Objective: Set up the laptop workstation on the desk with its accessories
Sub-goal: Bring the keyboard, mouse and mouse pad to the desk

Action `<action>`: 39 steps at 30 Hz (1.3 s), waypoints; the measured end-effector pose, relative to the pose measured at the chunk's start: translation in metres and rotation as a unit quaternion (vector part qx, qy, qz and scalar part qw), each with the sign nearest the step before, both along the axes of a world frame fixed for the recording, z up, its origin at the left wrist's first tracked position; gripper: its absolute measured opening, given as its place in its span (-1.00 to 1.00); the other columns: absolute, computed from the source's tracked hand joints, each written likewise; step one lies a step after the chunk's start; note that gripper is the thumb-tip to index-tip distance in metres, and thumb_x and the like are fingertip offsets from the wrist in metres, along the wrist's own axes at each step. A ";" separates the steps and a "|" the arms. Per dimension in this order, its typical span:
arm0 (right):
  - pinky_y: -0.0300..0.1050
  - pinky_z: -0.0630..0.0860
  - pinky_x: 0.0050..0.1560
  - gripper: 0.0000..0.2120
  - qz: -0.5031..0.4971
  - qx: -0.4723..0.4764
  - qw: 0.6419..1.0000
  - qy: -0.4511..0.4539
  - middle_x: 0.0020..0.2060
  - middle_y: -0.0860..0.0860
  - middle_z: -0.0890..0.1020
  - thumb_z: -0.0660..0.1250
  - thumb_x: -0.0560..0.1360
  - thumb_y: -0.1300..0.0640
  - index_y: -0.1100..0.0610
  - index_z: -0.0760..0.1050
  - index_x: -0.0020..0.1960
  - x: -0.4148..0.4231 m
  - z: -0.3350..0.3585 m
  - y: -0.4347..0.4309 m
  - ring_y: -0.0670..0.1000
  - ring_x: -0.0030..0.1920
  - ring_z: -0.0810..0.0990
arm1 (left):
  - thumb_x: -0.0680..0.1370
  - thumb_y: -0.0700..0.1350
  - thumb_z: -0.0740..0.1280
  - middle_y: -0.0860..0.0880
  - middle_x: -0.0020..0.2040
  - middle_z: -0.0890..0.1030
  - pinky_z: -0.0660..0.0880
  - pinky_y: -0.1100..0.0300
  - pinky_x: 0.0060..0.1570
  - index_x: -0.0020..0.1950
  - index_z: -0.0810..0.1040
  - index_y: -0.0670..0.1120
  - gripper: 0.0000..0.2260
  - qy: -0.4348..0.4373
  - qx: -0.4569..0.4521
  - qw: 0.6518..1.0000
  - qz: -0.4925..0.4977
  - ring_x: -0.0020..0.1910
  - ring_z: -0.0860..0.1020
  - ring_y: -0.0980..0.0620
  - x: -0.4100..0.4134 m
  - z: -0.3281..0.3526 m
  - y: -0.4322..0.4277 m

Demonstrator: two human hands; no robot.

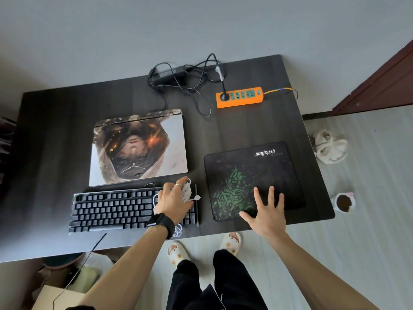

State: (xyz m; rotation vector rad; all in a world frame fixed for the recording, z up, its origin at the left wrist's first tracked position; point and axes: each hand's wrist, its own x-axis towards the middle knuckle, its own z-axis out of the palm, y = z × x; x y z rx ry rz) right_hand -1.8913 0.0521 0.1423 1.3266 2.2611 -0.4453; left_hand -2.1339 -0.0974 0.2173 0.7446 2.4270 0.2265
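Fingers (pixel 180 182) grip mouse (pixel 186 193), kbd (pixel 111 206) lies left-right

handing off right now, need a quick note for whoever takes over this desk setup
Left hand: grips the white mouse, cord trailing, above the keyboard's right end.
Right hand: open, fingers spread flat on the mouse pad.
Laptop: closed, behind the keyboard.
Power adapter and orange power strip at the desk's far edge; one plug is in the strip.
Done: keyboard and pad laid out.
Left: mouse onto the pad, open the laptop, check the cable connections, which can't be judged from here.
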 end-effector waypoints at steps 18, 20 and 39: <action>0.02 0.46 -0.10 -0.68 -0.285 -0.008 0.958 0.045 0.06 0.17 0.60 0.29 0.63 -0.02 0.20 0.46 0.24 0.041 0.004 0.107 0.24 0.07 0.60 | 0.41 0.12 0.46 -0.08 0.21 0.43 0.46 -0.06 0.25 0.47 0.28 0.20 -0.34 -0.018 0.030 0.998 0.042 0.19 0.49 -0.17 -0.002 -0.003 -0.006; 0.01 0.45 -0.11 -0.70 -0.281 -0.001 0.958 0.049 0.04 0.17 0.59 0.29 0.63 -0.01 0.19 0.46 0.23 0.042 0.006 0.103 0.23 0.05 0.60 | 0.40 0.14 0.46 -0.08 0.20 0.44 0.47 -0.04 0.24 0.46 0.30 0.19 -0.34 -0.018 0.036 0.998 0.052 0.18 0.51 -0.17 -0.002 -0.002 -0.004; 0.23 0.49 0.19 -0.47 -0.364 0.007 0.928 0.081 0.34 0.21 0.41 0.38 0.55 -0.03 0.14 0.31 0.41 0.059 0.009 0.082 0.29 0.31 0.42 | 0.44 0.21 0.38 0.00 0.25 0.37 0.44 -0.03 0.27 0.47 0.17 0.27 -0.34 -0.067 0.109 0.988 -0.085 0.23 0.44 -0.10 0.072 0.031 0.123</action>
